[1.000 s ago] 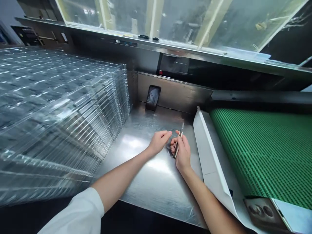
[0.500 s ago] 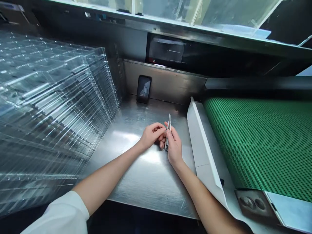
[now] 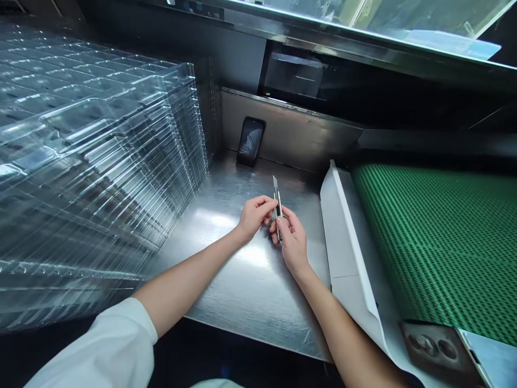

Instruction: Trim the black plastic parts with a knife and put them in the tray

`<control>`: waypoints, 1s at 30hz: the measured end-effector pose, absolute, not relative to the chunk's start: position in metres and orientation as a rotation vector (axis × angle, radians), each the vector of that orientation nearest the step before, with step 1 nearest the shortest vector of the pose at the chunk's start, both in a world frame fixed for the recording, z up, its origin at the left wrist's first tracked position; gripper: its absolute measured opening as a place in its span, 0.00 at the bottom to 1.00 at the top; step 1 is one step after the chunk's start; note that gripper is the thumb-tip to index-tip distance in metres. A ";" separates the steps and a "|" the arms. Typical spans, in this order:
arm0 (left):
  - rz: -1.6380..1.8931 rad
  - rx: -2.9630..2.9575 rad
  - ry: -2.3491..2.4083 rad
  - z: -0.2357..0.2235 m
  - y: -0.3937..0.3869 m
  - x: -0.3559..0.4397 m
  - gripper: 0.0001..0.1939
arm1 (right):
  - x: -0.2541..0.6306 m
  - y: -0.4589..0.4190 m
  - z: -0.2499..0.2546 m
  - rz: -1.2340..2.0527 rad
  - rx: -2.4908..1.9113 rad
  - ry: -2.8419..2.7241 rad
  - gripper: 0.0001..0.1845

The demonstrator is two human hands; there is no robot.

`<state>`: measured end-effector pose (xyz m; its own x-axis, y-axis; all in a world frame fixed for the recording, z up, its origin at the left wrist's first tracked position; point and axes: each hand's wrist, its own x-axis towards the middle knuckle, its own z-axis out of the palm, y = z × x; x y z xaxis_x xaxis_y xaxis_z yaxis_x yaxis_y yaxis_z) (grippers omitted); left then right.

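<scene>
A slim utility knife [image 3: 278, 200] points away from me, its blade out at the far end and tilted slightly left. My right hand [image 3: 294, 240] is closed around the lower part of its handle. From the other side, the thumb and fingers of my left hand [image 3: 255, 214] pinch the upper part of the handle, just below the blade. Both hands are above a bare steel worktop [image 3: 226, 293]. The curled fingertips partly hide the handle.
Stacked clear plastic trays [image 3: 161, 129] rise at the left. A phone [image 3: 251, 141] leans on the steel back wall. To the right, a white guard [image 3: 345, 237] borders the green conveyor belt [image 3: 444, 237]. A metal block with round recesses [image 3: 430, 345] sits near front right.
The knife has swung from leaning slightly right to leaning slightly left. My left fingers have moved onto its upper handle. The whole view has shifted a little.
</scene>
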<state>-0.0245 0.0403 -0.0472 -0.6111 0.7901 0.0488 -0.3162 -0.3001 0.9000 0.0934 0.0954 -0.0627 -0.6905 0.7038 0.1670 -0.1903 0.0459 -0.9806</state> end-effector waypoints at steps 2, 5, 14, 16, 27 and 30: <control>1.947 0.650 1.212 -0.047 0.041 -0.025 0.20 | 0.094 0.096 -0.062 1.730 -0.524 -1.660 0.25; 1.905 0.697 1.230 -0.047 0.041 -0.025 0.19 | 0.094 0.098 -0.062 1.737 -0.510 -1.649 0.24; 1.874 0.696 1.235 -0.043 0.039 -0.024 0.21 | 0.093 0.096 -0.059 1.777 -0.538 -1.622 0.26; 1.867 0.706 1.232 -0.043 0.040 -0.024 0.22 | 0.093 0.097 -0.059 1.772 -0.546 -1.620 0.27; 1.867 0.729 1.170 -0.047 0.042 -0.023 0.27 | 0.093 0.097 -0.062 1.728 -0.566 -1.648 0.29; 1.859 0.756 1.142 -0.049 0.043 -0.024 0.27 | 0.093 0.096 -0.062 1.729 -0.554 -1.648 0.28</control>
<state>-0.0236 0.0429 -0.0490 -0.4935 0.8665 0.0752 -0.3248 -0.2638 0.9082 0.0927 0.0964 -0.0622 -0.6813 0.7175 0.1452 -0.1793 0.0287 -0.9834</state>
